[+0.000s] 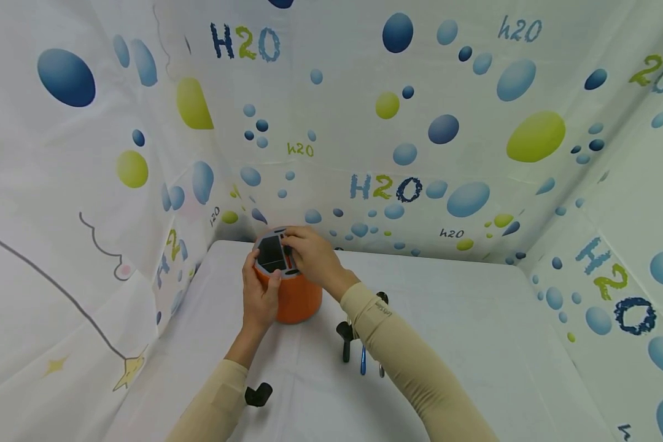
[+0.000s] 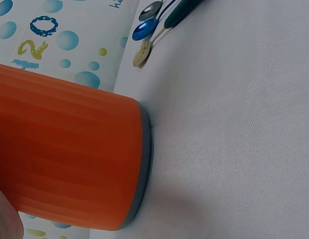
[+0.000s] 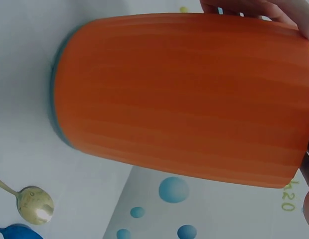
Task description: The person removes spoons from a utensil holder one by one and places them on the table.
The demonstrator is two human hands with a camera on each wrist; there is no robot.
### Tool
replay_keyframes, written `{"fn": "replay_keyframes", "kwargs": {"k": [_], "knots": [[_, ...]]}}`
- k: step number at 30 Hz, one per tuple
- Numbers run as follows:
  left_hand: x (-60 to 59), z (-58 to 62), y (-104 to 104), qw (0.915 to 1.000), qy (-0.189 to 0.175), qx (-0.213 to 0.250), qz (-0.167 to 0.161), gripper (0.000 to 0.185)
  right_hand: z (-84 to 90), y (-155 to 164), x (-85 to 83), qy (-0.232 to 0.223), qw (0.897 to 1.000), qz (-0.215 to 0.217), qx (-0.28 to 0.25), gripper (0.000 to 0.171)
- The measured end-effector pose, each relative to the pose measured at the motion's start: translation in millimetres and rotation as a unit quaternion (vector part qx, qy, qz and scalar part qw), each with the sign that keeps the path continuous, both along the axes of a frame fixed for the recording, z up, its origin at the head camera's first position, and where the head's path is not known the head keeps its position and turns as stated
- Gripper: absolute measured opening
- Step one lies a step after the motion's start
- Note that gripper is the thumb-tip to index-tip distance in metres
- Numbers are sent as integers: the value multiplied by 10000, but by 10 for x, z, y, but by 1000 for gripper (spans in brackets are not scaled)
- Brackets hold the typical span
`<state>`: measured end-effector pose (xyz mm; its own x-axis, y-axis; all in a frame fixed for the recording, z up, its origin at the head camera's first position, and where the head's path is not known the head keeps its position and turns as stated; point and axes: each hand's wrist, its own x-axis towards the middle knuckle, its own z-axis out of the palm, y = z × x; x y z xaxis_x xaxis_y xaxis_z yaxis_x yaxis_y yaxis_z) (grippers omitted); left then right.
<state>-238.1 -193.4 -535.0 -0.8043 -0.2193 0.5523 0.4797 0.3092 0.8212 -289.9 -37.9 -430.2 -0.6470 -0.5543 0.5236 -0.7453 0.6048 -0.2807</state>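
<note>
- Your left fingers were curled round the upper side of the orange holder, thumb near the rim, clamped on it; the left hand was bracing it from the near-left side
- Your right fingers were bent over the grey compartmented top, tips together on something small and dark by one slot; what they pinched was too small to make out, and the right hand hid part of the top
- The holder stood upright on the white bench, toward its back-left corner, close to the bubble-print curtain; in the left wrist view its grey base ring looked to be sitting flat on the cloth
- A small cluster of spoons, one gold and one blue among them, lay on the bench just right of the holder, beneath your right forearm
- Risk, as I judged it: the holder was tall and narrow, so a sideways push at the top could have tipped it had the left grip slackened
- Your right forearm hung over the spoons; dropping the elbow could have scattered them
- A loose cloth underneath could have let the base slide
</note>
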Motion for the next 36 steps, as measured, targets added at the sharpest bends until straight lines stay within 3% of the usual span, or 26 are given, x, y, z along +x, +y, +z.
{"fn": "replay_keyframes", "kwargs": {"k": [10, 14, 21, 31, 36], "knots": [[227, 348, 118, 10000, -45, -11, 9, 61, 75, 63, 5, -31, 9999, -68, 134, 28], [171, 273, 103, 10000, -54, -3, 11, 61, 109, 88, 13, 79, 9998, -28, 153, 26], [-25, -11, 27, 10000, -57, -4, 62, 65, 146, 119, 25, 262, 9994, 124, 213, 23], [-41, -51, 23, 10000, -27, 19, 29, 67, 251, 157, 48, 1050, 9935, 430, -40, 22], [-39, -48, 21, 10000, -66, 52, 25, 67, 335, 189, 59, 1346, 9894, 516, 194, 22]]}}
